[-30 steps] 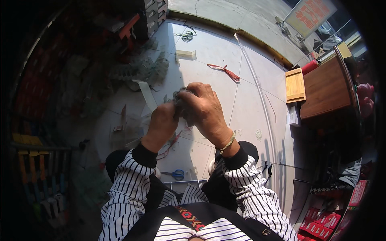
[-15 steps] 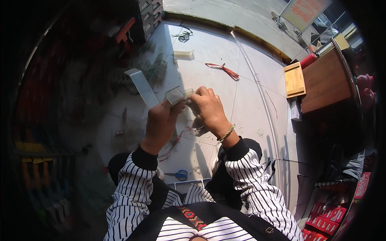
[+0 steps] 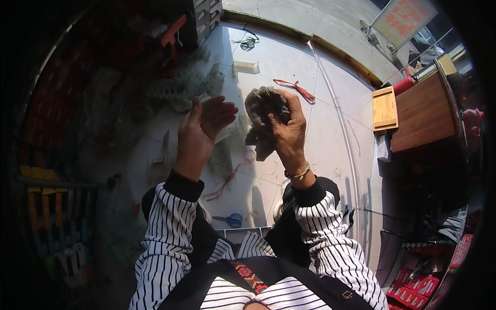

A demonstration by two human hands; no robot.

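Note:
My right hand is wrapped round a crumpled grey rag, its loose end hanging below the fingers. Across a small gap, my left hand is held up with its fingers stretched out and nothing visible in it. Pale, translucent plastic pieces show just past the left hand, partly hidden by it. Further off in the shade lies a heap of similar pale plastic pieces. Blue-handled scissors rest on the floor between my feet.
A red tie strip, a green string tangle and a pale angled strip lie on the tiled floor. A long white pole runs along the right. Beyond it stand a small wooden stool and a brown cabinet.
The hands have moved apart. The pale plastic piece they held together has left them, and the left hand has opened. The grey rag has come up in the right hand.

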